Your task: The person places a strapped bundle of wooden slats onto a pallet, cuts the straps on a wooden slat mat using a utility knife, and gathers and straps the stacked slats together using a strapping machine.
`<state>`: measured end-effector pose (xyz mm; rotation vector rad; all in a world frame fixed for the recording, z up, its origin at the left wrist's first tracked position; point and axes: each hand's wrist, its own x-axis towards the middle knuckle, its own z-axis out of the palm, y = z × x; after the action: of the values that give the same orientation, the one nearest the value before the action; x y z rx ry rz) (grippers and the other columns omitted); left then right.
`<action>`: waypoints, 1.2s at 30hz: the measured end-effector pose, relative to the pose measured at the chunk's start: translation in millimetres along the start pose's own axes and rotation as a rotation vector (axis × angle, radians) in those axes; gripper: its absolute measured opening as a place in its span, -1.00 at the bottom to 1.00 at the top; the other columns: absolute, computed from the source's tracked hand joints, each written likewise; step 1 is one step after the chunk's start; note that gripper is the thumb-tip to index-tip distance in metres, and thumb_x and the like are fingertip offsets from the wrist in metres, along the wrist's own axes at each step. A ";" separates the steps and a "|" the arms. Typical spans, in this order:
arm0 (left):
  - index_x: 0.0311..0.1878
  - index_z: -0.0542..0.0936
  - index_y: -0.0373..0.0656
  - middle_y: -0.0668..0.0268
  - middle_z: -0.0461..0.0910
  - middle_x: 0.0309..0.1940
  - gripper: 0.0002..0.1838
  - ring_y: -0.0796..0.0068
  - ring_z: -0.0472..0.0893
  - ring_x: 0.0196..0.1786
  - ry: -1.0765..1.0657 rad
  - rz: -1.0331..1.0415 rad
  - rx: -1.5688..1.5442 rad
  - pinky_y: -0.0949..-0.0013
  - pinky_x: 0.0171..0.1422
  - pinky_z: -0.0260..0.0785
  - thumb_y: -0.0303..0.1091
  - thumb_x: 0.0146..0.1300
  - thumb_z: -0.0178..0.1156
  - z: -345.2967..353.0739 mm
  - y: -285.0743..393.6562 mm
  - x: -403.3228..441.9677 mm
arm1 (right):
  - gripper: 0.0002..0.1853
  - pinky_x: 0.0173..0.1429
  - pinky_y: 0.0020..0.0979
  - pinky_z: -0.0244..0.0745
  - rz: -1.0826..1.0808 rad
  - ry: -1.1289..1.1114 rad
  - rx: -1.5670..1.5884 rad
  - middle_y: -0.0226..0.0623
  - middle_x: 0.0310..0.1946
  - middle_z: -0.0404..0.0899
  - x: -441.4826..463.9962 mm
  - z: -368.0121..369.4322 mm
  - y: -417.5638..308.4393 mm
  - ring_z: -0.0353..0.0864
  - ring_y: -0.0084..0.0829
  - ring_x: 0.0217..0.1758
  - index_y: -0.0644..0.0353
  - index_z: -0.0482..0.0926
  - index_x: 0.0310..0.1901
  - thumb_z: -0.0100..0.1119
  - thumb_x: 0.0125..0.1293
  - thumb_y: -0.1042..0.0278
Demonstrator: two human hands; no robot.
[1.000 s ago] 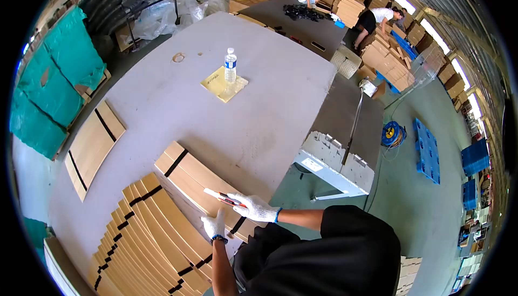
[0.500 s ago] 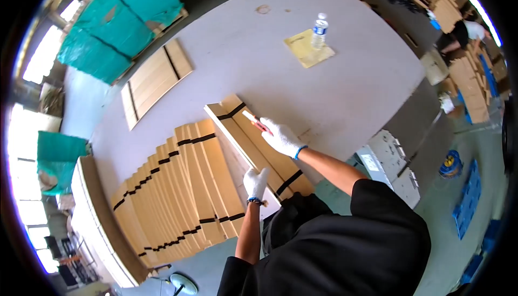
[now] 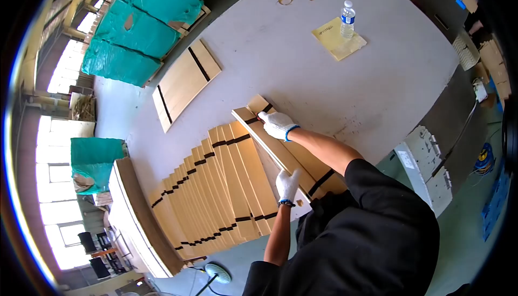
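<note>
A strapped bundle of wooden boards (image 3: 294, 155) lies near my body, with black bands across it. My right hand (image 3: 278, 125), in a white glove, is closed round the cutter at the bundle's far band; only a bit of the cutter shows. My left hand (image 3: 287, 184), also gloved, grips the near part of a raised board (image 3: 270, 147) along the bundle's left side. To the left, overlapping strapped boards (image 3: 210, 188) spread in a fan. Another strapped board set (image 3: 186, 85) lies farther back on the grey table (image 3: 302, 69).
A water bottle (image 3: 347, 19) stands on a yellow paper pad (image 3: 337, 39) at the back. Green-wrapped stacks (image 3: 135, 26) are beyond the left edge. A long stack of panels (image 3: 140, 220) stands at the left, a fan (image 3: 218, 273) below, a metal unit (image 3: 423, 169) at the right.
The view has swung left. A board of the near bundle now stands tilted up, with my left hand on it. My right hand has moved with the cutter to the far band.
</note>
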<state>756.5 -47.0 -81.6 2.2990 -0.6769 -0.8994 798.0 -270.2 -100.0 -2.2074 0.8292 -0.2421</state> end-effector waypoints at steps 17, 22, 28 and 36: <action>-0.41 0.64 -0.28 0.45 0.49 -0.61 -0.68 0.63 0.42 -0.57 -0.270 -0.145 -0.528 0.37 -0.48 0.20 -0.19 0.29 0.39 -3.9 -36.0 108.7 | -0.68 -0.12 0.07 0.57 0.023 -0.130 -0.061 0.09 -0.25 0.72 32.3 -35.9 -9.4 0.74 0.08 -0.21 0.19 0.58 0.13 0.01 0.39 0.39; -0.49 0.58 -0.13 0.58 0.34 -0.68 -0.69 0.71 0.24 -0.73 -0.459 -0.293 -0.513 0.45 -0.63 -0.04 -0.24 0.34 0.39 -15.9 10.1 104.3 | -0.75 -0.03 0.03 0.55 -0.127 -0.105 0.137 -0.04 -0.14 0.75 68.0 -18.8 33.7 0.73 0.02 -0.07 0.15 0.66 0.01 0.05 0.39 0.38; -0.14 0.73 -0.26 0.39 0.65 -0.43 -0.84 0.61 0.53 -0.49 -0.320 -0.190 -0.530 0.46 -0.44 0.33 -0.39 0.29 0.35 -34.8 -22.5 129.4 | -0.77 -0.20 0.12 0.50 -0.052 -0.209 -0.022 0.07 -0.36 0.69 -20.7 -58.3 4.8 0.69 0.12 -0.32 0.13 0.58 0.03 0.03 0.43 0.33; -0.13 0.69 -0.37 0.32 0.70 -0.33 -0.79 0.55 0.61 -0.32 -0.111 -0.005 -0.528 0.39 -0.22 0.46 -0.49 0.18 0.27 -62.2 -23.1 167.3 | -0.56 -0.41 0.06 0.49 -0.027 -0.280 -0.106 -0.05 -0.56 0.62 -149.6 -36.7 -9.8 0.66 0.01 -0.51 0.17 0.41 0.28 0.07 0.39 0.35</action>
<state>915.2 -115.8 -131.7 1.7926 -0.4140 -1.0671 672.4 -192.5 -55.3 -2.2843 0.6701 0.0998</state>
